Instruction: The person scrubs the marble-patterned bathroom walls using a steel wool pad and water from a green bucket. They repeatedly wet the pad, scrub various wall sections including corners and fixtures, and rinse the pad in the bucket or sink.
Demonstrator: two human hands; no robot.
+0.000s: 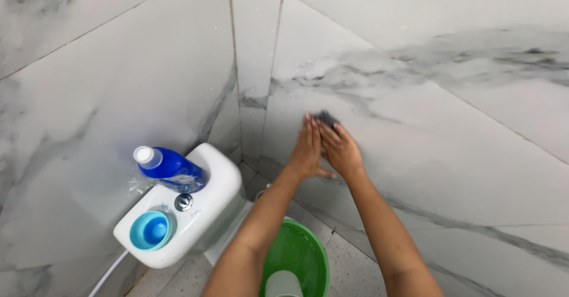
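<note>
Dark scrubber [326,118] pressed on marble wall [450,131] under right hand [341,149] fingertips

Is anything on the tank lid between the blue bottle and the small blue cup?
Yes. In the head view, the round chrome flush button sits on the white tank lid between the blue bottle and the blue cup; nothing else shows there.

Both your bare arms stretch forward and upward, forearms nearly parallel. Your left hand [307,149] lies flat, fingers straight and together, thumb spread sideways. Your right hand [340,147] presses just beside it, fingers curled.
</note>
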